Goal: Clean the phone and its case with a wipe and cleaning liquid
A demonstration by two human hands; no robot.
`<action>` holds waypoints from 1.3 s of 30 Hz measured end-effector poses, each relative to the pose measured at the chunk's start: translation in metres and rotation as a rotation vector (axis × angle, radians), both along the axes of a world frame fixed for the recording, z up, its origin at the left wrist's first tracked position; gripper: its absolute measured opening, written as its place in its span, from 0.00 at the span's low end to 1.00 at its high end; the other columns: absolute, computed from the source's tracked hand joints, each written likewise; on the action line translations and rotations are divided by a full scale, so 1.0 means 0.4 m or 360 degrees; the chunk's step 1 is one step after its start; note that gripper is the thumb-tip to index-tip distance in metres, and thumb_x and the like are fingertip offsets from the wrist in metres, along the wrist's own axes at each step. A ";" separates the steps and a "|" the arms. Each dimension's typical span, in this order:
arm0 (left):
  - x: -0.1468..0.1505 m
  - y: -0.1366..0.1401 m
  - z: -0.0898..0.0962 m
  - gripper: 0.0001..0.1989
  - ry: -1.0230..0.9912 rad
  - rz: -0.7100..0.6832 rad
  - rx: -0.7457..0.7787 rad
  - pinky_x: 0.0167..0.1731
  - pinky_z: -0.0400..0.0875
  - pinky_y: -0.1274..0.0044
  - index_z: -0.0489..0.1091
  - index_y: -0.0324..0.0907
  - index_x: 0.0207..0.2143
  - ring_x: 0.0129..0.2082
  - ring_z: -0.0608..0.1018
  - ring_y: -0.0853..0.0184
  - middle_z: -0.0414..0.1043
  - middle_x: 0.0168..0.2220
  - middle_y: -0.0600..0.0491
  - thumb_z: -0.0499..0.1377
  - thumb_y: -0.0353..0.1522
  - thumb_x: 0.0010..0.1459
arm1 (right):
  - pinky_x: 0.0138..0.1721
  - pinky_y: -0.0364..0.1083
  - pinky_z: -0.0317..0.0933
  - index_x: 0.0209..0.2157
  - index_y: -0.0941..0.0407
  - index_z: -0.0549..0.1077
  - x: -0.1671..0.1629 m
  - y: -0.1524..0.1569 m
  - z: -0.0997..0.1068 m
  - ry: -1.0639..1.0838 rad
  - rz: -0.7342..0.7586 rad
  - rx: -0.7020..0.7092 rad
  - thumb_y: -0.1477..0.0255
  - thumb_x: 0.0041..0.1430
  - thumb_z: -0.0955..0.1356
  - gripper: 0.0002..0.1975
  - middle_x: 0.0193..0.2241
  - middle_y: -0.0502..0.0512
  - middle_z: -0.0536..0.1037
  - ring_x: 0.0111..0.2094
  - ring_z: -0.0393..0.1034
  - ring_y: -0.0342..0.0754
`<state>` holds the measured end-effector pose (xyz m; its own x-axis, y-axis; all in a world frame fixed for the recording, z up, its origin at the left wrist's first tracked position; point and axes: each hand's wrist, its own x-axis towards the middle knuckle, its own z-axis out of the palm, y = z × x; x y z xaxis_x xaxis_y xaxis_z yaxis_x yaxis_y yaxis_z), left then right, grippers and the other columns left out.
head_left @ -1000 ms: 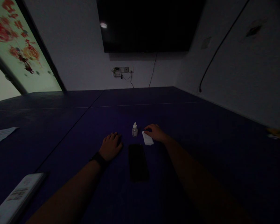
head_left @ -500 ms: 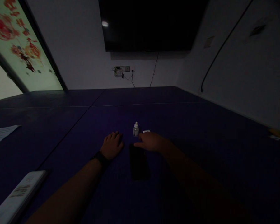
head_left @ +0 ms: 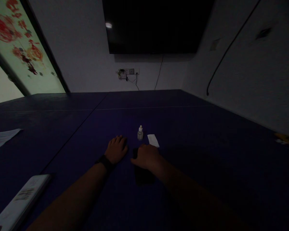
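Note:
A black phone [head_left: 144, 177], a dark flat rectangle, lies on the dark blue tabletop in front of me. My right hand [head_left: 146, 156] is over its upper half, thumb at the left edge and fingers curled round it; the fingertips are partly hidden. To the left, my left hand [head_left: 116, 149] rests palm down on the table, fingers stretched out and nothing in it. A small clear dropper bottle [head_left: 140, 134] with a white cap stands upright beyond the phone. Beside it lies a white slip of paper [head_left: 153, 140], just past my right hand.
A long white box [head_left: 21, 199] lies at the near left, and a printed sheet [head_left: 2, 139] is farther off on that side. A yellowish object [head_left: 287, 140] sits at the right edge. Behind the table, a large black screen [head_left: 156, 25] hangs on the wall.
My right hand has moved left and toward me, onto the phone, and its fingers have closed round it. More of the white paper now shows. My left hand stays in place.

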<state>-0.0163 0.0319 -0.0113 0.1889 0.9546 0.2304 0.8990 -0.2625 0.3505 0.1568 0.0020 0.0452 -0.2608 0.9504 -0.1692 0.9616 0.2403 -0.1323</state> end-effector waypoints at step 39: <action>0.167 -0.143 0.017 0.33 -0.3017 -0.0297 -0.1319 0.55 0.69 0.64 0.75 0.37 0.52 0.52 0.79 0.53 0.80 0.47 0.43 0.49 0.55 0.66 | 0.38 0.51 0.68 0.41 0.56 0.77 0.074 -0.012 -0.150 0.2694 -0.0346 -0.1100 0.50 0.68 0.55 0.29 0.25 0.54 0.79 0.29 0.75 0.52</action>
